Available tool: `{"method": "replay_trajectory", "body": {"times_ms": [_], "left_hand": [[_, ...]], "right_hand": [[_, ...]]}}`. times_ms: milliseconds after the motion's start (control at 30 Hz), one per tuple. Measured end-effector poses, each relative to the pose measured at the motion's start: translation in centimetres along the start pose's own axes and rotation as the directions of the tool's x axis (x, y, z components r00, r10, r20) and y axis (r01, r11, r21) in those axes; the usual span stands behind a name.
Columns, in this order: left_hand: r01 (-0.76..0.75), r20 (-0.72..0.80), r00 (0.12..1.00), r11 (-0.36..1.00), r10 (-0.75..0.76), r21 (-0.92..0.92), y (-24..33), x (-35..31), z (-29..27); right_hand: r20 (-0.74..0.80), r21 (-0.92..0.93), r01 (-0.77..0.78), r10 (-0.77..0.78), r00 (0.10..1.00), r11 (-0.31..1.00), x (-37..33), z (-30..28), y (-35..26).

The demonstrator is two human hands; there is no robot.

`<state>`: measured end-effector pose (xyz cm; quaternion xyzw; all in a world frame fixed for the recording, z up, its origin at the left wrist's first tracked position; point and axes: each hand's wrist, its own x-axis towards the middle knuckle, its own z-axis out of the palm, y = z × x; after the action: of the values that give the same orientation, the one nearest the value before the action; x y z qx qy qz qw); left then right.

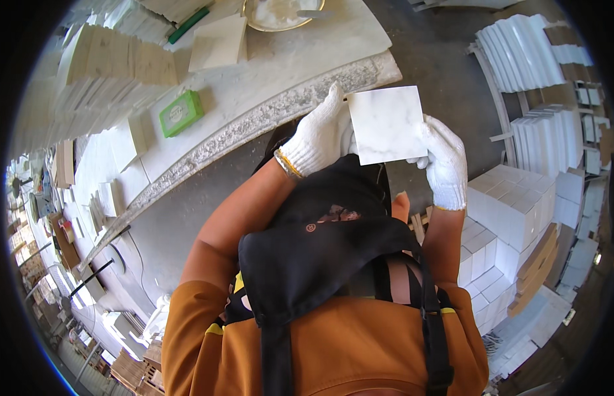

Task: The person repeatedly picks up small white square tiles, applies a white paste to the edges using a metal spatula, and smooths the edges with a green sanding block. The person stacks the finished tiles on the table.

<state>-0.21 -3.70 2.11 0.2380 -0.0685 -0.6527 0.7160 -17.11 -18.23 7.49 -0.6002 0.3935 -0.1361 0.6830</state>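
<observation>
A square white marble tile (387, 125) with faint grey veining is held up in front of me, its flat face turned towards me. My right hand (444, 158), in a white knitted glove, grips its right edge, with fingers at the face and below the edge. At the left edge is my left hand (318, 134), gloved the same way. Its thumb points up beside the tile's corner, and its other fingers curl in at the edge, partly hidden. The tile is just past the front edge of a stone-topped bench (280, 92).
On the bench are a bright green box (181, 114), a pale slab (218, 43), stacked tiles (115, 63) and a gold-rimmed basin (277, 14). Stacks of white tiles (511, 198) stand to my right, with upright slabs (521, 53) beyond. A black apron (307, 264) hangs at my front.
</observation>
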Motion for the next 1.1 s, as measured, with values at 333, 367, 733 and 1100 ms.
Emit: {"method": "replay_trajectory", "body": {"times_ms": [333,367,733,1100], "left_hand": [[0.006,0.040,0.999,1.000,-0.005,-0.024,-0.3,0.5,-0.4],[0.008,0.036,0.999,1.000,-0.008,-0.012,-0.1,0.6,-0.2],[0.032,-0.049,0.998,0.999,-0.032,-0.019,0.0,-0.2,-0.5],[-0.066,0.065,0.996,0.996,0.062,0.064,-0.2,-1.0,-1.0]], "right_hand": [[0.003,0.029,-0.033,0.033,0.999,0.999,-0.1,0.3,0.4],[0.011,0.034,-0.036,0.036,0.999,0.999,0.1,0.2,0.5],[-0.004,-0.027,0.057,-0.057,0.998,0.998,-0.1,0.2,1.5],[-0.062,-0.075,0.163,-0.168,0.984,0.984,-1.4,-0.1,2.7]]}}
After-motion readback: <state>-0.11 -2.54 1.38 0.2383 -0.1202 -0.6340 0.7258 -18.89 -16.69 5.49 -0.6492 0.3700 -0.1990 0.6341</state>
